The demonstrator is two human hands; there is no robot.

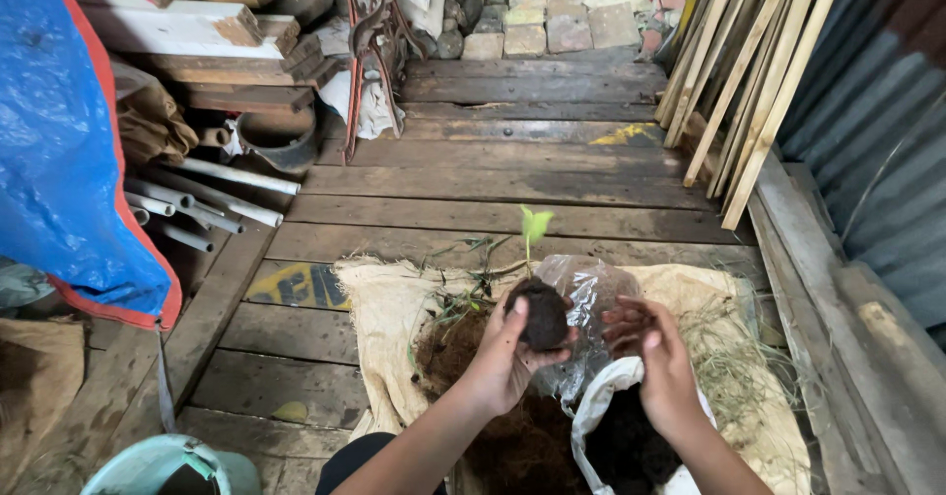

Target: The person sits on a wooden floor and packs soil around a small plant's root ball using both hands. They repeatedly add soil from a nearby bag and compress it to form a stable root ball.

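Head view: the left hand (507, 352) grasps a dark soil ball (543, 313) with a green seedling (533, 229) rising upright from it, fingers clenched around its lower side. The right hand (662, 357) grips a clear plastic bag (591, 293) just beside the ball. Both hover above a burlap sack (379, 303) spread on the plank floor (493, 185), over loose soil (453, 347)

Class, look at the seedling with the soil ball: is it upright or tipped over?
Upright. The seedling points its stem and green leaves up from the dark soil ball, which the left hand holds.
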